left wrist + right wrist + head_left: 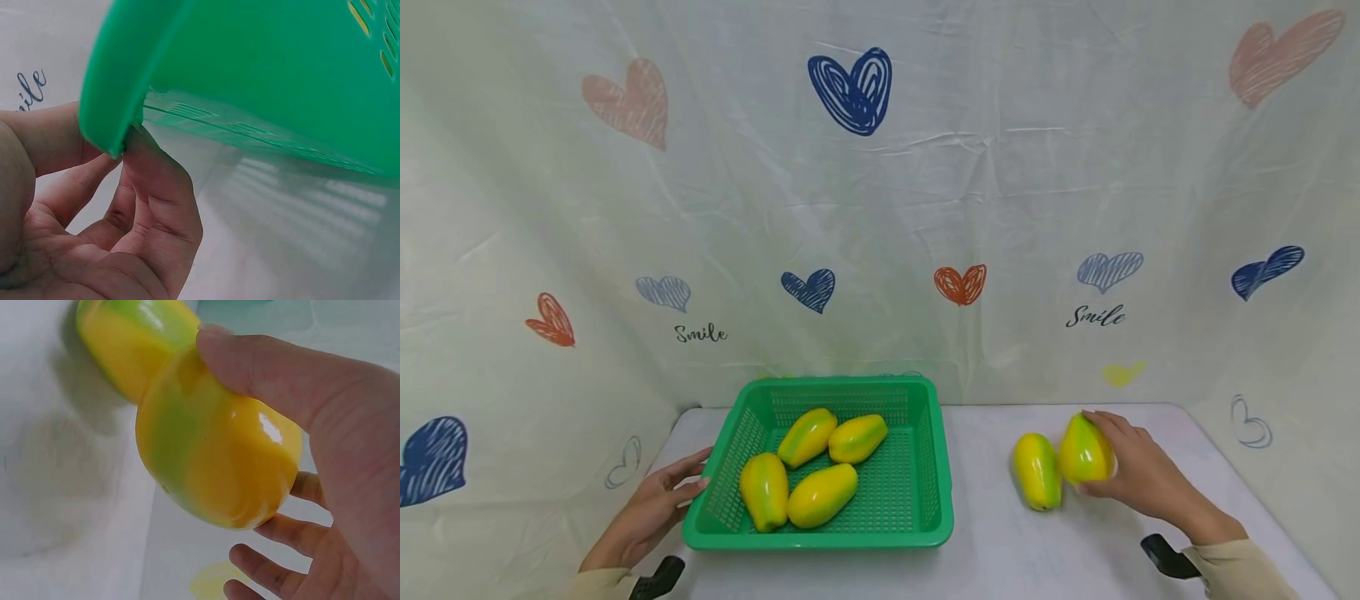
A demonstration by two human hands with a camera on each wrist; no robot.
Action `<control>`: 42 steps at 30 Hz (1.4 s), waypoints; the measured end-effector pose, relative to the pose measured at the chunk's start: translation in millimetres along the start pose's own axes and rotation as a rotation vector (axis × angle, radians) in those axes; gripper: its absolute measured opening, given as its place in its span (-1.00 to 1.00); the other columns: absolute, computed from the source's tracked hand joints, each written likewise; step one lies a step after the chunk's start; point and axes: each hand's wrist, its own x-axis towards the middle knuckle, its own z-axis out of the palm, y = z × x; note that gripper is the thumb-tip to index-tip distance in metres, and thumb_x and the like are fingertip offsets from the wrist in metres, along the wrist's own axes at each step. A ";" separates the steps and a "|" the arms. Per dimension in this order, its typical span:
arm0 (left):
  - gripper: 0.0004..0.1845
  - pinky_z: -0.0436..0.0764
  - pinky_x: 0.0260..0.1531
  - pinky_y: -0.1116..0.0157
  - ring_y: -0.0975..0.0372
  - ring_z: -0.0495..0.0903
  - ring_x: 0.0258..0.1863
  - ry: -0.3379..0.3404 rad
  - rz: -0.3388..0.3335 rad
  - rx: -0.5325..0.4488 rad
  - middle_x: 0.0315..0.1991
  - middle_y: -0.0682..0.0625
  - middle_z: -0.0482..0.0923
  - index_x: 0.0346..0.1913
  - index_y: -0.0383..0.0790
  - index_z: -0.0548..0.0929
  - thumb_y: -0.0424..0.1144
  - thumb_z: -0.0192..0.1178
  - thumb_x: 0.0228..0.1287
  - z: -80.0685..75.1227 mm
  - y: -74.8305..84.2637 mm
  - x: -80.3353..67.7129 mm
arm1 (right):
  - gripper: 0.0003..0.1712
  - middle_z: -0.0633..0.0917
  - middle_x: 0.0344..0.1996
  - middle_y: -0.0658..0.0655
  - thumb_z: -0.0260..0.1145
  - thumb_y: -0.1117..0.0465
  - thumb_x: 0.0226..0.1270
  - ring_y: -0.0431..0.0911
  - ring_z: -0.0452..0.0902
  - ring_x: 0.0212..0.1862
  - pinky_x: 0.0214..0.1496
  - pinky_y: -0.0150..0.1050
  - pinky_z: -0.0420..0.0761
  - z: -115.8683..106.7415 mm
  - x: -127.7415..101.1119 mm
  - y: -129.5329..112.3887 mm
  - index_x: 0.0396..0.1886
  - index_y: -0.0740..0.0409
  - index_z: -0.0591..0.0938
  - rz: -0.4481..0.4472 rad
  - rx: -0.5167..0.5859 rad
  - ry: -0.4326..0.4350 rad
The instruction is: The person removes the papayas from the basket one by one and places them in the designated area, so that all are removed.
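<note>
White table (pixel 1000 550): right hand (pixel 1138 471) holds mango (pixel 1084 452).

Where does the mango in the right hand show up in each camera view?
Head: held mango at lower right, in the right hand, beside the mango on the table.
Left wrist: not in it; only the green basket and left hand.
Right wrist: fills the centre.
Shared landmark: the neighbouring mango, seen in the head and right wrist views.
</note>
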 end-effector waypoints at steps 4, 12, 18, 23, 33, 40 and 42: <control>-0.26 0.74 0.03 0.21 0.19 0.66 -0.06 0.000 -0.002 -0.007 0.50 -0.48 0.17 0.66 -0.42 0.09 -0.31 0.17 0.60 0.1 0.6 -0.1 | 0.27 0.45 0.35 0.55 0.82 -0.03 -0.20 0.46 0.48 0.14 0.13 0.47 0.56 5.8 -0.7 10.9 0.46 0.41 0.39 -0.004 -0.009 -0.005; -0.25 0.74 0.03 0.21 0.18 0.66 -0.06 -0.005 0.002 -0.012 0.49 -0.48 0.19 0.66 -0.41 0.09 -0.30 0.18 0.60 -0.8 0.1 -1.1 | 0.27 0.45 0.34 0.56 0.83 -0.01 -0.22 0.45 0.50 0.10 0.09 0.46 0.60 16.5 -0.4 25.6 0.45 0.43 0.40 0.004 -0.010 -0.046; -0.26 0.74 0.02 0.22 0.18 0.66 -0.05 -0.005 0.002 -0.021 0.49 -0.47 0.18 0.66 -0.41 0.09 -0.31 0.17 0.60 -1.0 -0.3 -1.0 | 0.24 0.46 0.34 0.54 0.84 0.08 -0.24 0.40 0.53 0.08 0.12 0.43 0.62 22.5 1.5 30.3 0.44 0.43 0.41 -0.006 -0.018 -0.070; -0.25 0.74 0.02 0.23 0.18 0.66 -0.06 -0.003 0.002 -0.021 0.50 -0.48 0.17 0.66 -0.42 0.10 -0.30 0.18 0.60 -0.2 -0.4 -0.7 | 0.25 0.44 0.37 0.54 0.84 0.15 -0.26 0.42 0.52 0.12 0.15 0.43 0.60 26.5 2.0 35.0 0.46 0.44 0.39 -0.033 -0.009 -0.106; -0.25 0.74 -0.03 0.25 0.18 0.66 -0.08 -0.019 0.006 -0.031 0.50 -0.47 0.18 0.66 -0.43 0.08 -0.31 0.16 0.60 -1.1 -0.6 -2.4 | 0.25 0.43 0.41 0.52 0.84 0.19 -0.26 0.48 0.48 0.21 0.20 0.46 0.55 28.9 5.3 37.0 0.48 0.39 0.38 -0.063 -0.005 -0.150; -0.25 0.74 -0.03 0.25 0.18 0.66 -0.08 -0.017 0.004 -0.030 0.49 -0.47 0.18 0.66 -0.42 0.08 -0.30 0.17 0.60 -1.0 0.3 -2.3 | 0.25 0.44 0.43 0.50 0.84 0.18 -0.28 0.50 0.43 0.28 0.23 0.54 0.47 27.7 5.7 36.4 0.48 0.37 0.41 -0.076 -0.025 -0.174; -0.24 0.74 -0.03 0.25 0.18 0.66 -0.08 -0.016 0.003 -0.028 0.50 -0.47 0.17 0.66 -0.42 0.07 -0.30 0.18 0.60 -1.0 0.4 -2.4 | 0.26 0.43 0.43 0.50 0.85 0.17 -0.28 0.50 0.41 0.30 0.23 0.56 0.45 26.8 6.5 36.5 0.48 0.36 0.41 -0.079 -0.030 -0.185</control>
